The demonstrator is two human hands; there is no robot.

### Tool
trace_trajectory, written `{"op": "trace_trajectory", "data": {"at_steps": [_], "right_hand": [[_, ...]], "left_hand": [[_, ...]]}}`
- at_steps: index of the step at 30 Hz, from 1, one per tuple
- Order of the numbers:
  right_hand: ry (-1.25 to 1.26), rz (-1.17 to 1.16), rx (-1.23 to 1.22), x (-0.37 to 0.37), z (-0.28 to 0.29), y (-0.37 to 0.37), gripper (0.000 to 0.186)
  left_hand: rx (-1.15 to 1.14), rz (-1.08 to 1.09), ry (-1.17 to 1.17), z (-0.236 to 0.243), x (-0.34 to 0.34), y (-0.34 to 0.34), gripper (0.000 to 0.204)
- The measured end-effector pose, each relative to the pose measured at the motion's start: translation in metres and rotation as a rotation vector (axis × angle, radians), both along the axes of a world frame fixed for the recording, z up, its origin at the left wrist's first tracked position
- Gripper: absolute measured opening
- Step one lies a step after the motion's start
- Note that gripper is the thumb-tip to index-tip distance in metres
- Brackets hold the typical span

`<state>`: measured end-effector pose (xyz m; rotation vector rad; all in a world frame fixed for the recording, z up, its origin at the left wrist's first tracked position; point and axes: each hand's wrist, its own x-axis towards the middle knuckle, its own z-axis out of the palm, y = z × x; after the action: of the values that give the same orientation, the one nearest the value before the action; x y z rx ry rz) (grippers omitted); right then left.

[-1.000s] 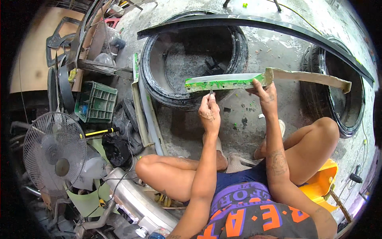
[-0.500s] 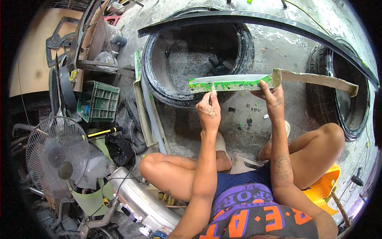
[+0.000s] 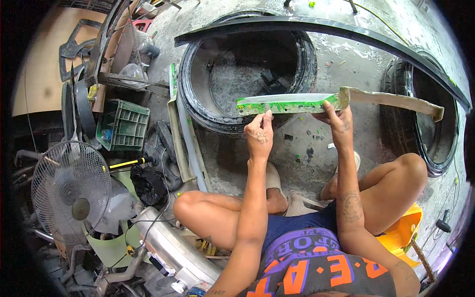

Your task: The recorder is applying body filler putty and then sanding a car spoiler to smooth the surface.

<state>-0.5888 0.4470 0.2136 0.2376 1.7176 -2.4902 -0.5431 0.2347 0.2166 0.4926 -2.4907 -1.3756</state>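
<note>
Across my front, above the floor, I hold a long bent trim strip (image 3: 297,104) with a pale top face and green, scuffed patches along its near side. My right hand (image 3: 339,119) grips it at mid-length, thumb pressed on the near face beside a raised corner. From there its bare, brownish section runs off to the right. My left hand (image 3: 259,134) is closed in a pinch at the left part, fingertips against the green side. A small grey, blade-like tip (image 3: 267,106) shows just above those fingers; the rest of it is hidden.
A large upright-open tyre (image 3: 187,94) lies beyond the strip, with a long black trim bar (image 3: 341,28) across it. Another tyre (image 3: 398,104) stands at right. On my left are a fan (image 3: 59,183), a green crate (image 3: 129,126) and a silver cylinder (image 3: 168,242).
The left fingertips and the grey tip have shifted very slightly along the strip's green side. The right hand keeps its hold, and the view has moved a little.
</note>
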Motion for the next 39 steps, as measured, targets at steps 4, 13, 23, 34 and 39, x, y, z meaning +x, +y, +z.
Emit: {"op": "trace_trajectory", "data": {"at_steps": [4,13,23,34,39], "right_hand": [[0.000,0.023,0.023,-0.001,0.002,0.002,0.026],[-0.002,0.021,0.004,0.001,0.006,0.000,0.025],[0.005,0.014,-0.004,0.001,0.002,0.003,0.025],[-0.004,0.023,0.022,0.002,0.002,0.002,0.026],[-0.009,0.028,0.020,0.002,-0.001,0.002,0.025]], "left_hand": [[-0.019,-0.081,0.031,0.002,-0.001,0.004,0.031],[-0.046,-0.025,0.135,-0.002,0.000,0.009,0.030],[-0.007,-0.069,0.034,0.000,-0.001,0.010,0.032],[-0.011,-0.058,0.069,-0.003,-0.002,0.009,0.034],[-0.023,-0.049,0.079,-0.005,-0.001,0.011,0.035]]}}
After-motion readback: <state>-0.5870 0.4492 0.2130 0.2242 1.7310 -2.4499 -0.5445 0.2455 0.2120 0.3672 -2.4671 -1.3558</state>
